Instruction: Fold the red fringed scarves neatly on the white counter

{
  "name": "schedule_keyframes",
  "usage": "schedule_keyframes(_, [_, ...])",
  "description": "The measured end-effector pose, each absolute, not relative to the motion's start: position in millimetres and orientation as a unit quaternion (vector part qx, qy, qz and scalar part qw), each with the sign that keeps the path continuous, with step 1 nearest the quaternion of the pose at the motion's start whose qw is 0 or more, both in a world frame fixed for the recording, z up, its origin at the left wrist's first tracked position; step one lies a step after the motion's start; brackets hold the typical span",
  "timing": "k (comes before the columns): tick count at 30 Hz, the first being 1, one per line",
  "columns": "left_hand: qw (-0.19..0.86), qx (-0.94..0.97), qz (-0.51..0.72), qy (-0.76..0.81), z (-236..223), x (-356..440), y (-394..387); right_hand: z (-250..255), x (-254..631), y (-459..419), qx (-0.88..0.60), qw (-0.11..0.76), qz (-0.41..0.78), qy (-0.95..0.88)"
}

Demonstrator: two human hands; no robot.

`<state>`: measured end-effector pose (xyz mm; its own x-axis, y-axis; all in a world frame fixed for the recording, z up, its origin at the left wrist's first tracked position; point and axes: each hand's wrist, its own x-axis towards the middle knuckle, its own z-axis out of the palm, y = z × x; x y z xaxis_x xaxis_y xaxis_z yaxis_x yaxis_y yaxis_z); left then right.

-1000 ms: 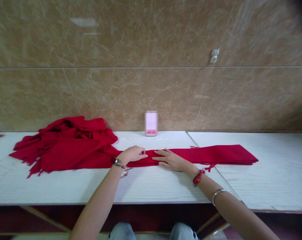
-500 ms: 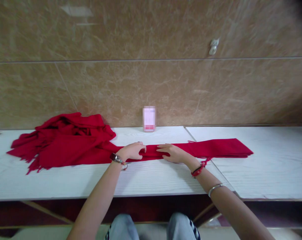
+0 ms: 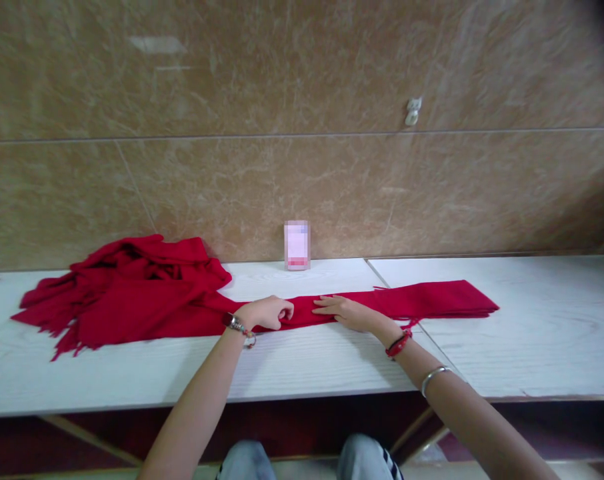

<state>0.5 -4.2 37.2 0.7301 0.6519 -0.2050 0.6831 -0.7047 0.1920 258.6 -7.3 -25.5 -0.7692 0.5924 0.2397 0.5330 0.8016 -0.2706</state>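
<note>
A long red scarf (image 3: pixel 432 300) lies folded in a narrow strip along the white bench top. Its left part is a loose, rumpled heap with a fringed edge. Near the middle of the strip, my left hand (image 3: pixel 265 313) rests with its fingers curled in and closed on the cloth; the fingertips are partly hidden. Just to the right, my right hand (image 3: pixel 347 312) lies over the same strip, its fingers stretched out flat towards the left hand. Several folded layers show at the scarf's right end.
Behind the scarf, a phone-like upright object (image 3: pixel 297 247) with a blurred front leans against the brown tiled wall (image 3: pixel 232 193). A small white cat-shaped hook (image 3: pixel 413 111) sticks to the wall. The white bench top (image 3: pixel 547 333) has a seam right of centre.
My left hand's fingers have curled in more tightly on the scarf. My right hand's fingers have flattened on the cloth. The camera view has shifted slightly.
</note>
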Motion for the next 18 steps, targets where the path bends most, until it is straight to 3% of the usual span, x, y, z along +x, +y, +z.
schedule_keyframes(7, [0.151,0.918,-0.053,0.362,38,-6,1,-25,259,-11,-0.3,0.141,0.093,-0.939])
schedule_keyframes(14, [0.051,0.93,0.064,0.359,13,26,-6,-22,261,-19,-0.289,0.148,0.077,-0.943])
schedule_keyframes(18, [0.115,0.912,-0.024,0.392,-5,37,-11,-24,264,-24,-0.343,0.132,0.056,-0.928])
